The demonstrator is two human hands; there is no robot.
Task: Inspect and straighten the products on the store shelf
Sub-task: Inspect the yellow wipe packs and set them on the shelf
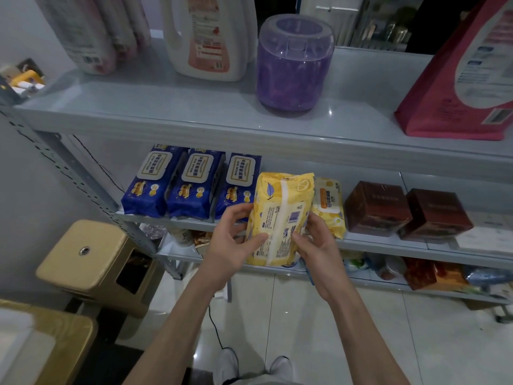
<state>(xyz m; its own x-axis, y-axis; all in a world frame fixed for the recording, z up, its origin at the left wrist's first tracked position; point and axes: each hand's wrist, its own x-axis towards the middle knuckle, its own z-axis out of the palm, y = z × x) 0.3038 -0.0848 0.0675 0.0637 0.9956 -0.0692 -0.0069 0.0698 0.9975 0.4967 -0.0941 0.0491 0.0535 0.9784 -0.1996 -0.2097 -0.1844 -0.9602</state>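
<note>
Grey shelf (388, 244), middle tier: three blue wipe packs (194, 184) in a row, brown boxes (374, 208) toward 3 o'clock. Yellow wipe pack (280, 212) held upright just in front of the tier's edge, barcode side showing, second yellow pack (329, 207) at its 3 o'clock. Left grip (230, 243) clasps its 9 o'clock side, right grip (319, 248) the 3 o'clock side.

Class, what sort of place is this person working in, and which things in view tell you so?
Probably a small shop's household-goods section: tiered metal shelving, three identical blue wipe packs lined up, and a detergent bottle above. The left hand and right hand hold a yellow wipe pack.
</note>
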